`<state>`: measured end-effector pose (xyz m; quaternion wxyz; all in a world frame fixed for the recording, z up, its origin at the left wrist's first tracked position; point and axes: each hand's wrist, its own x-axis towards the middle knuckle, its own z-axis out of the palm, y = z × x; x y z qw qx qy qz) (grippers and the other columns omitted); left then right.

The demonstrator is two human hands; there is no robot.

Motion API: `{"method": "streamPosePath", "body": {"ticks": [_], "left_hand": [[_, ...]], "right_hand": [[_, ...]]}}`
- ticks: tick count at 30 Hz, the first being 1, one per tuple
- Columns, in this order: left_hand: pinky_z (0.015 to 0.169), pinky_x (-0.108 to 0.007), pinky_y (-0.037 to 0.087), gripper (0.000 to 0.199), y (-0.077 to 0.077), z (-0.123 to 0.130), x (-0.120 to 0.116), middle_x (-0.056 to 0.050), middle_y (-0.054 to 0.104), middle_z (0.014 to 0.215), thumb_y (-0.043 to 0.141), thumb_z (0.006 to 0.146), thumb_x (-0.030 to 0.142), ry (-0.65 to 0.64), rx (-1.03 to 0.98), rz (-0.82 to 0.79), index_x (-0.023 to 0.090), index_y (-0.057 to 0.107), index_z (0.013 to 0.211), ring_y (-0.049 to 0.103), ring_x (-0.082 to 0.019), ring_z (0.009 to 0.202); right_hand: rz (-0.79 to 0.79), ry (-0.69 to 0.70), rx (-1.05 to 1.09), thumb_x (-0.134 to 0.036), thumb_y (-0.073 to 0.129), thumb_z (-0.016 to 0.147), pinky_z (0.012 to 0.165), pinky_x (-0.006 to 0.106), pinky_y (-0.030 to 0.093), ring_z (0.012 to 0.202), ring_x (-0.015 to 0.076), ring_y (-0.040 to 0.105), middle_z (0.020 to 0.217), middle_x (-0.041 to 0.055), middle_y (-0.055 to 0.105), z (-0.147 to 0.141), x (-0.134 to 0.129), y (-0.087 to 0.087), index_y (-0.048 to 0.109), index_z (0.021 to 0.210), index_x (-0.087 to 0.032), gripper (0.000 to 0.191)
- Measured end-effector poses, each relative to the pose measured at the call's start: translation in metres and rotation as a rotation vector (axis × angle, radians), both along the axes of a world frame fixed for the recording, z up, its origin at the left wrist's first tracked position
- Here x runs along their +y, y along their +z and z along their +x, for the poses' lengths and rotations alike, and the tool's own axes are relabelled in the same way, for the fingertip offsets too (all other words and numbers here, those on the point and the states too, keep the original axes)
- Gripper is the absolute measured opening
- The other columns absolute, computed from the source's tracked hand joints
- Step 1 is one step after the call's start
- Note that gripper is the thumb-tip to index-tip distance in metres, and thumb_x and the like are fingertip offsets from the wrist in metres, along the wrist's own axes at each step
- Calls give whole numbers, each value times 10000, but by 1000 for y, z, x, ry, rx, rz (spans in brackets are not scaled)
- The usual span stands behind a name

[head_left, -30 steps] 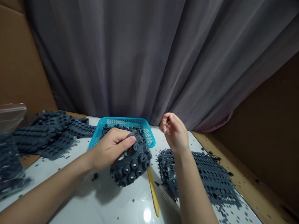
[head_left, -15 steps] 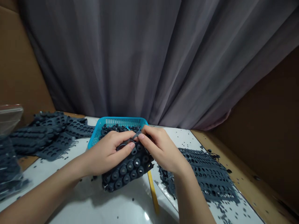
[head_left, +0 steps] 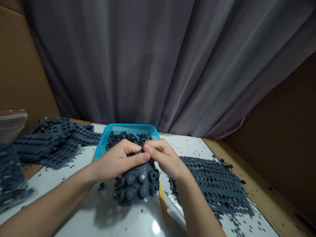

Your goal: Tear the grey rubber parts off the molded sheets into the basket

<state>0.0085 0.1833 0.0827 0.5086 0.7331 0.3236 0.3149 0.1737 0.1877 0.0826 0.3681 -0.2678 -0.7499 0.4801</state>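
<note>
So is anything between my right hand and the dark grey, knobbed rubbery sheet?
Nothing visible: your right hand is at the top of the knobbed sheet, close beside the left hand holding it.

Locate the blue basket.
In the head view, the blue basket sits left of centre on the white table, just beyond the left hand, before the grey curtain.

The left hand and right hand pinch close together, forearms angled inward.

No text, label, brand, number or sign can be read anywhere in this view.
</note>
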Motion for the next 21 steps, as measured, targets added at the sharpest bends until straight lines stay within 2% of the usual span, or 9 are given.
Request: {"method": "streamPosePath", "body": {"ticks": [1, 3, 6, 8, 11, 13, 16, 18, 21], "left_hand": [[433, -208, 267, 361, -3, 4, 0, 43, 365, 485, 527, 787, 385, 7, -101, -76, 158, 478, 511, 296, -81, 461], [416, -206, 267, 367, -9, 12, -2, 47, 351, 466, 548, 750, 409, 81, -327, -228, 164, 446, 497, 275, -76, 439], [449, -214, 323, 376, -21, 24, -7, 35, 375, 490, 578, 702, 444, 190, -523, -358, 167, 433, 492, 313, -87, 463], [501, -227, 353, 396, -29, 29, -9, 14, 418, 551, 554, 732, 461, 131, -494, -305, 159, 447, 499, 356, -102, 519], [538, -234, 336, 412, -36, 30, -5, 6, 430, 608, 453, 829, 433, 29, -320, -73, 158, 440, 523, 364, -110, 567], [542, -240, 306, 403, -35, 27, 0, 27, 372, 575, 420, 859, 386, 63, -194, 120, 171, 383, 521, 335, -107, 555], [558, -245, 302, 348, -28, 20, 6, 39, 361, 568, 416, 868, 313, 146, -40, 339, 177, 378, 551, 343, -108, 557], [573, -243, 328, 257, -22, 17, 7, 31, 428, 608, 415, 865, 276, 172, 18, 390, 174, 450, 632, 386, -115, 579], [616, -245, 371, 111, -17, 13, 6, 16, 512, 689, 438, 841, 237, 176, 83, 399, 179, 524, 801, 456, -137, 640]], "right_hand": [[-82, 2, 99, -498, 488, 827, 482, 241, 220, 513, 91, 253, 542, -44, 278, -4, 3, -5, 352, 521, -186, 458], [-210, -87, 332, -535, 525, 787, 463, 241, 229, 480, 93, 240, 512, -51, 279, -9, 12, -16, 358, 511, -197, 466], [-249, -296, 614, -543, 513, 791, 414, 229, 190, 433, 93, 142, 471, -75, 181, -5, 33, -27, 253, 501, -210, 512], [-245, -334, 757, -521, 499, 810, 396, 218, 149, 432, 94, 84, 477, -80, 134, 4, 45, -28, 185, 525, -204, 530], [-277, -264, 818, -475, 502, 825, 391, 208, 125, 436, 91, 88, 505, -80, 176, 15, 48, -22, 254, 558, -205, 453], [-244, -222, 704, -436, 496, 832, 404, 207, 141, 435, 86, 119, 516, -80, 212, 20, 42, -15, 378, 605, -207, 343], [-68, -292, 413, -335, 487, 840, 443, 218, 185, 450, 86, 215, 529, -69, 284, 23, 26, -2, 530, 733, -194, 182], [91, -375, 167, -255, 463, 848, 487, 229, 237, 501, 97, 315, 569, -48, 367, 23, 17, 6, 558, 774, -187, 138], [304, -426, -150, -158, 401, 857, 577, 244, 292, 603, 119, 415, 632, -24, 448, 21, 7, 12, 508, 718, -183, 177]]}}
